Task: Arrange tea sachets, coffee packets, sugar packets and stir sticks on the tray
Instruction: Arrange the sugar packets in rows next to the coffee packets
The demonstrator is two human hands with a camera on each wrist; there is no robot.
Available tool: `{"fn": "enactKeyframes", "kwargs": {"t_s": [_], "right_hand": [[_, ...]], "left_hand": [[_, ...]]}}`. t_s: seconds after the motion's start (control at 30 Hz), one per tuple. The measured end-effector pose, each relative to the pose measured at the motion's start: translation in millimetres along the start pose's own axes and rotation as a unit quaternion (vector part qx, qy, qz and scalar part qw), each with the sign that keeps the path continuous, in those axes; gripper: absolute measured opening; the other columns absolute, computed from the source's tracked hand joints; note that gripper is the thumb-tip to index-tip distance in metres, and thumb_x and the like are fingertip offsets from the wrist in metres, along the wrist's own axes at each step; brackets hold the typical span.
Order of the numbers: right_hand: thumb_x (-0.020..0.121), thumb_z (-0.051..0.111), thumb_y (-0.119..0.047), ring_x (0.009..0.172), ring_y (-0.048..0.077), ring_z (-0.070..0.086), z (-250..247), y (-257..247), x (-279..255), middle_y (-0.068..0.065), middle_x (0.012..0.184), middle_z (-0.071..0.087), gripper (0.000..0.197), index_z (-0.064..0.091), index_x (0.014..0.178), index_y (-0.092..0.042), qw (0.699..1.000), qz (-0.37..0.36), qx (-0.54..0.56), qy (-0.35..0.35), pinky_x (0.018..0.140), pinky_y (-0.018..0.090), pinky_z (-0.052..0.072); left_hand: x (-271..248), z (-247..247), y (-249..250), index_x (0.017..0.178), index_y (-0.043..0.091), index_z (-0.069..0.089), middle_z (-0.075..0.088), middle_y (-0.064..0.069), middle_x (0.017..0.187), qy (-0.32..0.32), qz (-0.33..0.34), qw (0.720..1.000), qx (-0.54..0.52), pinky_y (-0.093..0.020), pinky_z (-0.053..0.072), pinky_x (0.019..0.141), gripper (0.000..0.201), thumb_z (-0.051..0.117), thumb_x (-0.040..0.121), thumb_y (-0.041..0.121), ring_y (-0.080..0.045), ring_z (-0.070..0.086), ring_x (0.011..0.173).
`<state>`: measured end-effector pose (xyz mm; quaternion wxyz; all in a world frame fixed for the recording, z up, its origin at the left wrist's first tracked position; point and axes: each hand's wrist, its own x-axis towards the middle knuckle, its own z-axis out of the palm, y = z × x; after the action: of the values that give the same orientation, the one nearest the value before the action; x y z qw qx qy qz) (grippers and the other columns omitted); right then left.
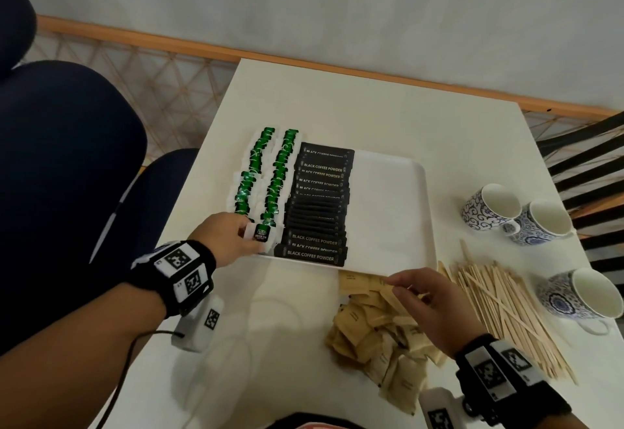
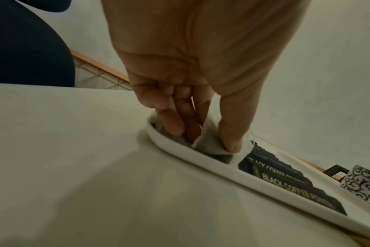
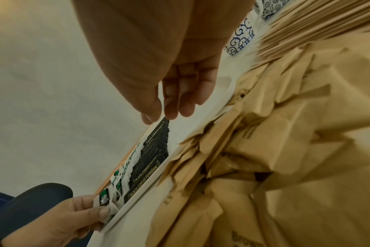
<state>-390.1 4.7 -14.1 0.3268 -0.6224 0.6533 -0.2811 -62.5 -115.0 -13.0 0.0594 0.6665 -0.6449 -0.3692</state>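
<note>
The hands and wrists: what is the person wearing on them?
Both forearms are bare, no sleeves or gloves. The left wrist and the right wrist each carry a black band with white plates bearing black square code markers, and a white camera box hangs below each. A thin black cable leaves the left box.

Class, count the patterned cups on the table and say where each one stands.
3. Two cups touch each other right of the tray; the third cup stands nearer, beside the stir sticks.

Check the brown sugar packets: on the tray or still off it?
Off. The sugar packets lie in a loose pile on the table, just outside the tray near rim; its right half is bare.
</note>
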Motion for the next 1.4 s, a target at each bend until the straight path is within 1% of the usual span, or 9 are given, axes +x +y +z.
{"fn": "enactKeyframes", "kwargs": {"t_s": [0.27, 0.4, 0.5, 0.6, 0.73, 0.83, 1.0, 1.17, 1.4], "right_hand": [[0.081, 0.071, -0.005, 0.076, 0.006, 0.061, -2, 1, 0, -0.022, 0.089, 0.064, 0.035, 0.070, 0.081, -0.040, 1.000, -0.013, -0.020, 0.005, 0.061, 0.010, 0.045], [0.082, 0.069, -0.006, 0.077, 0.007, 0.062, -3, 3, 1, -0.021, 0.091, 0.064, 0.039, 0.066, 0.090, -0.044, 1.000, -0.009, -0.011, -0.004, 0.061, 0.009, 0.045], [0.083, 0.069, -0.006, 0.078, 0.007, 0.062, -3, 4, 1, -0.021, 0.091, 0.064, 0.039, 0.065, 0.090, -0.045, 1.000, -0.006, -0.013, -0.011, 0.061, 0.009, 0.046], [0.081, 0.070, -0.005, 0.076, 0.006, 0.062, -2, 5, 2, -0.020, 0.087, 0.064, 0.036, 0.068, 0.082, -0.042, 1.000, -0.004, -0.015, -0.009, 0.060, 0.009, 0.046], [0.082, 0.069, -0.005, 0.077, 0.006, 0.061, -2, 2, 3, -0.021, 0.088, 0.064, 0.038, 0.067, 0.088, -0.043, 1.000, -0.002, -0.011, -0.013, 0.059, 0.009, 0.046], [0.081, 0.069, -0.004, 0.077, 0.007, 0.061, -4, 1, 3, -0.021, 0.089, 0.064, 0.042, 0.065, 0.090, -0.045, 1.000, 0.003, -0.007, -0.010, 0.060, 0.010, 0.045], [0.081, 0.070, -0.005, 0.075, 0.007, 0.062, -4, 4, 2, -0.020, 0.087, 0.065, 0.041, 0.067, 0.087, -0.045, 1.000, 0.012, -0.010, -0.008, 0.059, 0.011, 0.047], [0.081, 0.070, -0.006, 0.074, 0.006, 0.062, -6, 1, 4, -0.021, 0.084, 0.065, 0.042, 0.066, 0.087, -0.047, 1.000, 0.009, -0.023, -0.006, 0.059, 0.012, 0.048], [0.082, 0.069, -0.006, 0.075, 0.007, 0.063, -8, 1, 5, -0.020, 0.087, 0.065, 0.042, 0.066, 0.088, -0.047, 1.000, 0.010, -0.020, -0.006, 0.059, 0.012, 0.048]], "left_hand": [[-1, -1, -7, 0.059, 0.015, 0.045, 0.045, -0.001, 0.062, -0.007, -0.014, 1.000, -0.016, -0.028, 0.032, 0.059, 0.041, 0.076, 0.077, 0.036, -0.017, 0.043, 0.059], [0, -18, -18, 0.081, 0.015, 0.067, 0.060, 0.001, 0.080, 0.015, -0.017, 1.000, -0.018, -0.029, 0.039, 0.066, 0.023, 0.073, 0.080, 0.037, -0.019, 0.055, 0.074], [0, -24, -20, 0.072, 0.008, 0.065, 0.063, -0.010, 0.072, 0.024, -0.023, 0.999, -0.002, -0.029, 0.039, 0.060, 0.029, 0.070, 0.081, 0.035, -0.027, 0.058, 0.072], [3, -23, -21, 0.074, 0.020, 0.069, 0.067, 0.001, 0.075, 0.007, -0.037, 0.999, 0.001, -0.026, 0.043, 0.061, 0.025, 0.079, 0.072, 0.042, -0.019, 0.062, 0.075], [6, -17, -25, 0.120, 0.028, 0.064, 0.064, 0.007, 0.116, -0.004, -0.037, 0.999, 0.031, -0.028, 0.048, 0.087, 0.063, 0.082, 0.064, 0.052, -0.012, 0.060, 0.099], [5, -16, -28, 0.134, 0.027, 0.054, 0.057, 0.005, 0.125, -0.005, -0.029, 0.997, 0.068, -0.032, 0.046, 0.095, 0.077, 0.078, 0.066, 0.056, -0.015, 0.056, 0.108], [8, -15, -32, 0.116, 0.021, 0.065, 0.051, 0.008, 0.091, -0.007, -0.020, 0.995, 0.102, -0.029, 0.043, 0.078, 0.057, 0.073, 0.072, 0.056, -0.015, 0.053, 0.089], [12, -18, -22, 0.084, 0.032, 0.066, 0.056, 0.005, 0.087, 0.002, 0.000, 0.998, 0.065, -0.033, 0.047, 0.079, 0.018, 0.075, 0.076, 0.045, -0.019, 0.057, 0.085], [7, -22, -15, 0.093, 0.027, 0.067, 0.061, 0.009, 0.090, -0.021, 0.001, 0.999, 0.027, -0.029, 0.047, 0.081, 0.021, 0.078, 0.076, 0.034, -0.020, 0.061, 0.091]]}}
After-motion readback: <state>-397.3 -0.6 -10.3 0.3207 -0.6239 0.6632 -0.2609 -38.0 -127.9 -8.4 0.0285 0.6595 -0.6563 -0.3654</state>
